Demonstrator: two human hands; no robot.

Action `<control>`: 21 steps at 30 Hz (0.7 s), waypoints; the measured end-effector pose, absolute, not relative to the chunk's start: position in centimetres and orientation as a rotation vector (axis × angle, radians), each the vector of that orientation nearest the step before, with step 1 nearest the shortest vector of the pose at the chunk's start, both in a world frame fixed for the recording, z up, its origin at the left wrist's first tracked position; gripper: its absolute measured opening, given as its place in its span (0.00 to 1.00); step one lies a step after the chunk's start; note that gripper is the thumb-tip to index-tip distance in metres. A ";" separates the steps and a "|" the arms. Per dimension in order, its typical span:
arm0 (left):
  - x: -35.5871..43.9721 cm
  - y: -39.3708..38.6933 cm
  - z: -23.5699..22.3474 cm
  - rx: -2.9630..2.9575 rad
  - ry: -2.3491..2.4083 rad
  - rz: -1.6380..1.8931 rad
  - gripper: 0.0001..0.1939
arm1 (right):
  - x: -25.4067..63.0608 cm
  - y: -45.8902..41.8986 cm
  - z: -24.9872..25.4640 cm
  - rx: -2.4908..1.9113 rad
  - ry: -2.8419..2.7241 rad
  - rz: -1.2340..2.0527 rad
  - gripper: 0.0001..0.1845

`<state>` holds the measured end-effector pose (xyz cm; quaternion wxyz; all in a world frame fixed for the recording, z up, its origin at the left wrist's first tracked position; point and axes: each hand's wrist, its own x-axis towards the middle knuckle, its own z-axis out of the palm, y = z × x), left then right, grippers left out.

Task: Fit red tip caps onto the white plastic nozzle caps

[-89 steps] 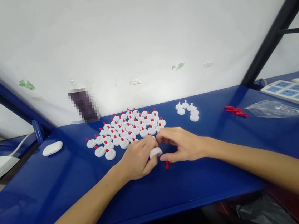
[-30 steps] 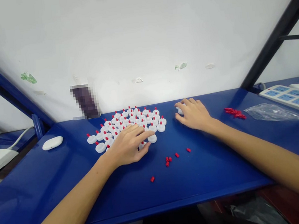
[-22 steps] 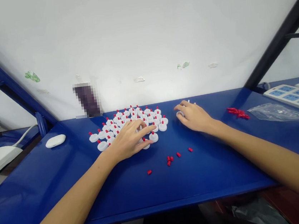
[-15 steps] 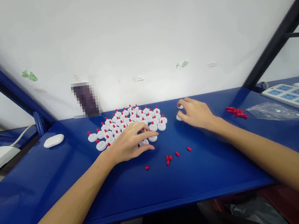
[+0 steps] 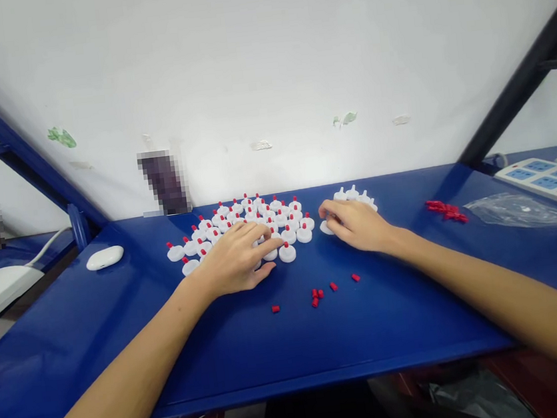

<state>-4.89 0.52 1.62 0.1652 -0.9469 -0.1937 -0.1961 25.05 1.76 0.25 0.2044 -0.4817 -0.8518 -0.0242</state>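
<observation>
My right hand (image 5: 358, 225) has its fingers closed round a white nozzle cap (image 5: 326, 229) low over the blue table; the fingers hide its top. Just behind that hand stand several white nozzle caps (image 5: 352, 192) with bare white tips. My left hand (image 5: 238, 257) lies over the near edge of a large group of white nozzle caps with red tips (image 5: 304, 234), thumb and fingers apart. One red-tipped cap (image 5: 287, 253) sits right beside its fingertips. Loose small red tip caps (image 5: 314, 294) lie on the table in front of the hands.
A pile of red pieces (image 5: 447, 211) and a clear plastic bag (image 5: 520, 211) lie at the right, near a power strip (image 5: 551, 179). On the left are a small white case (image 5: 105, 257) and another power strip (image 5: 1, 292). The white wall (image 5: 253, 71) bounds the table (image 5: 235, 361) behind.
My right hand has shifted left and nearer with a white nozzle cap, uncovering the bare-tipped caps behind it. My left hand has drawn back slightly to the left from the cap beside it.
</observation>
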 end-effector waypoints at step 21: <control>-1.4 -3.6 0.2 -3.214 -0.690 -1.248 0.16 | 21.6 -1.5 0.9 -0.349 -2.348 -0.683 0.10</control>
